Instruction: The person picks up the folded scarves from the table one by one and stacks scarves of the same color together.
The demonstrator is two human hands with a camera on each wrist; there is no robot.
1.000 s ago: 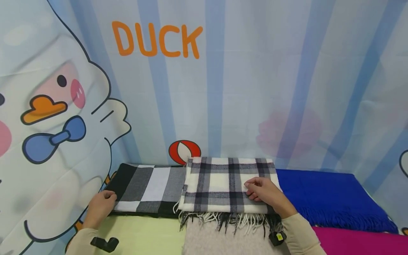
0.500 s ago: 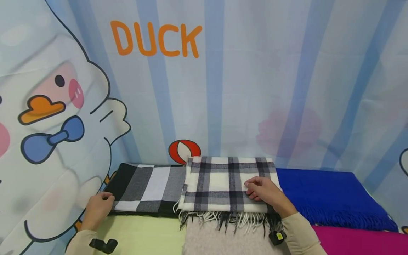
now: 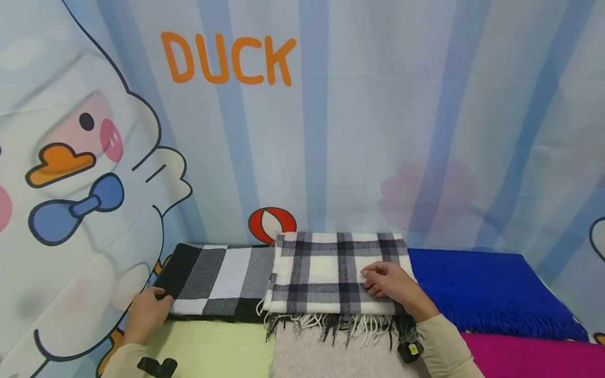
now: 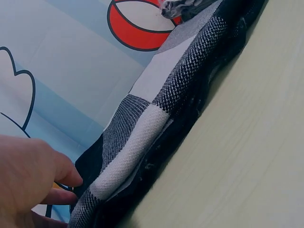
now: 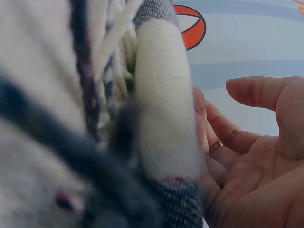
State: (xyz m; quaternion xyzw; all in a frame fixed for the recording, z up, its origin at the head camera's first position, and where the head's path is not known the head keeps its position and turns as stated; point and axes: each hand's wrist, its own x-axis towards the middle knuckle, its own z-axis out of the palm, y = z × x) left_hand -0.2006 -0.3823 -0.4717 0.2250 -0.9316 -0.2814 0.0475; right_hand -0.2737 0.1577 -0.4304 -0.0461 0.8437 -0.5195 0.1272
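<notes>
A folded black, grey and white checked scarf point(image 3: 230, 273) lies at the back left. My left hand point(image 3: 149, 314) is at its left end, thumb and fingers loosely bent; in the left wrist view the fingertips point(image 4: 71, 175) are right at the scarf's dark corner. To its right lies a thick folded cream and dark plaid scarf point(image 3: 326, 268), with fringe point(image 3: 331, 326) hanging along the front. Over its right part rests my right hand point(image 3: 391, 287), fingers relaxed and gripping nothing; the right wrist view has its thumb point(image 5: 251, 92) held apart from the fingers.
A folded blue fringed scarf point(image 3: 477, 289) lies to the right. In front are a pale yellow surface point(image 3: 212, 349), a beige cloth point(image 3: 331, 362) and a magenta cloth point(image 3: 534, 357). A duck-print curtain point(image 3: 359, 131) stands behind.
My left hand's thumb and fingers have parted a little at the scarf's end. The right hand stays in place over the plaid scarf. The scarves lie as before.
</notes>
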